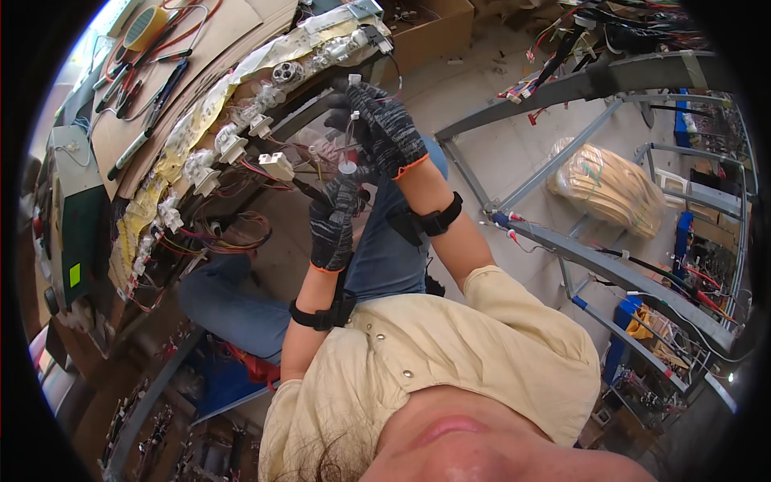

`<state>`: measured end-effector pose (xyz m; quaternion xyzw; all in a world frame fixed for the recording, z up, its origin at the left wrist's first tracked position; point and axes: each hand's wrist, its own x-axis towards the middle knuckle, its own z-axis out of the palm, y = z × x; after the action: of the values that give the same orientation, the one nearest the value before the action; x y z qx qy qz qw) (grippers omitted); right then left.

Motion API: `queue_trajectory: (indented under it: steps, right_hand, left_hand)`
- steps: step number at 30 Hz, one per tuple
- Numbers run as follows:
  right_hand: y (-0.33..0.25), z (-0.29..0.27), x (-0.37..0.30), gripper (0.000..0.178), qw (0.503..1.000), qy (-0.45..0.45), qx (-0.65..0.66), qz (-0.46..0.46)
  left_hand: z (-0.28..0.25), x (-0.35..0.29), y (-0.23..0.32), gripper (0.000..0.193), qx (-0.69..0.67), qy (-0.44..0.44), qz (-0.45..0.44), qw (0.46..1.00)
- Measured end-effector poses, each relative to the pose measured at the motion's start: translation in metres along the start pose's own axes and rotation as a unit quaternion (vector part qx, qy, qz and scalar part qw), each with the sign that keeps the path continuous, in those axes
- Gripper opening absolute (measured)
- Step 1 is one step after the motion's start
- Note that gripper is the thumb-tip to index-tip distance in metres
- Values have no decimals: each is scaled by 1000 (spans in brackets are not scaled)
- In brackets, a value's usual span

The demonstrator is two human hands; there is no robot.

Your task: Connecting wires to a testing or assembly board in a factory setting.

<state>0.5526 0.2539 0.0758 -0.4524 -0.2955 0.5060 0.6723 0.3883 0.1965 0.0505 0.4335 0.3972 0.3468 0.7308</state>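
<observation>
My left hand (333, 221), in a dark grey knit glove, is closed with its fingertips at a small white round-faced part (347, 167), probably a connector. Just above and to the right, my right hand (387, 128), gloved alike with an orange cuff, is curled around a thin wire (350, 135) that carries a small white plug (355, 116). Another small white plug (354, 79) shows by its far knuckles. Beside my left hand, a white block connector (277, 166) hangs on wires from the bench edge. My fingers partly hide what they grip.
Left of my hands runs a bench edge lined with white connectors (230, 145) and yellowed tape (197, 120). Pens (128, 154) and a tape roll (145, 29) lie on cardboard. A metal frame (594, 249) and a wrapped tan bundle (606, 189) stand right.
</observation>
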Motion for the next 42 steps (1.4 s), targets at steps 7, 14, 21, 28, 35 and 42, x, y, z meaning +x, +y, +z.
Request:
queue_trajectory:
  steps: [7, 14, 21, 28, 35, 42]
  right_hand:
    - [-16, -4, 20, 22, 990, 2, -13, 140]
    - [-16, -15, 34, 26, 990, -37, -49, 124]
    - [-25, -19, 36, 33, 945, -98, -311, -34]
    - [-25, -7, 34, 21, 980, 11, -181, 81]
    - [-6, -5, 26, 32, 994, -67, -51, 69]
    - [3, 5, 36, 26, 991, 41, -92, 85]
  left_hand:
    - [-8, 7, 3, 27, -35, 33, 53, 997]
    - [-7, 11, 9, 26, -60, 1, 38, 997]
    - [-5, 9, 8, 26, -106, 46, -8, 993]
    - [-8, 21, -7, 27, -54, 47, 12, 997]
    - [9, 36, 12, 30, -43, 25, 28, 998]
    - [22, 41, 4, 24, -98, 82, 24, 991]
